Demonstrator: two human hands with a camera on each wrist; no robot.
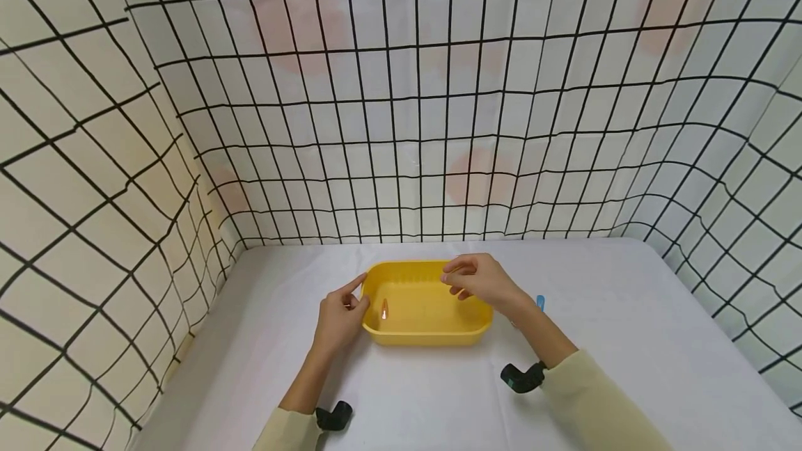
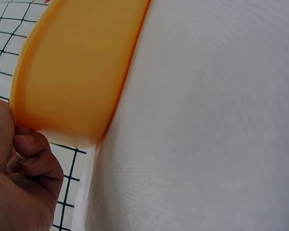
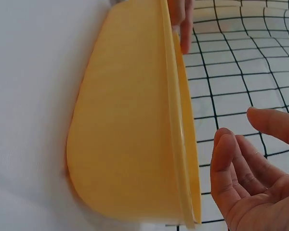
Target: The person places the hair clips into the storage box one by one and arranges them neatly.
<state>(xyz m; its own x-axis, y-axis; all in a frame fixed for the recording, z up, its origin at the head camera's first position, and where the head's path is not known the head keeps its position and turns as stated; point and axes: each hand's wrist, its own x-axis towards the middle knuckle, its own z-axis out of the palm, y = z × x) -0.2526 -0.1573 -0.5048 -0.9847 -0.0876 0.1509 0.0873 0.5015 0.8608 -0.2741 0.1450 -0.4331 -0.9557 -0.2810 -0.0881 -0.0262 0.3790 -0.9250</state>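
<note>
Pale sleeves [image 1: 601, 402] nearest. Yellow plastic tray [image 1: 426, 338] on white tablecloth [image 1: 432, 385]; left hand [image 1: 338, 319] pinches its left end, seemingly to steady it. Right hand [image 1: 484, 282] hovers above right end, fingers loosely bent, thumb apart, nothing visible between. Small orange item [image 1: 385, 309] inside, left, presumably kept by walls. Blue-tipped object [image 1: 540, 302] outside, right, partly behind forearm [image 1: 546, 334]; black netting [image 1: 420, 140] beyond.

There on the desk [image 1: 432, 395] sits the tray [image 1: 420, 312], with a little object [image 1: 385, 309] inside, toward its left end. The person's left hand [image 1: 338, 322] touches that end; the right hand [image 1: 485, 282] is above the tray's right part. Right of the tray, another object [image 1: 540, 301] lies partly hidden by the forearm [image 1: 544, 333]. Behind the tray stands a grid [image 1: 418, 97].
</note>
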